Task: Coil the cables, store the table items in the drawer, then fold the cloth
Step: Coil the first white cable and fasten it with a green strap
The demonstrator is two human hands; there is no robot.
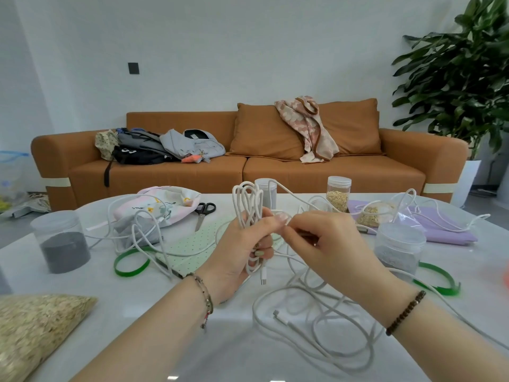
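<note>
My left hand (242,249) grips a bundle of white cable loops (248,202) upright above the white table (165,340); a plug end hangs below the fist. My right hand (325,244) pinches the same cable's strand just right of the bundle. The loose rest of the white cable (316,326) lies in tangled loops on the table below my hands. Another white cable (137,230) sprawls at the left over a printed cloth bag (165,202). A purple cloth (440,224) lies at the right with cable across it.
On the table stand jars of dark powder (62,241) (399,249) and a grain jar (338,194); scissors (203,210), a green dotted notebook (190,246), green bands (129,264) (440,285) and a grain bag (35,326) lie there. An orange sofa (248,172) stands behind.
</note>
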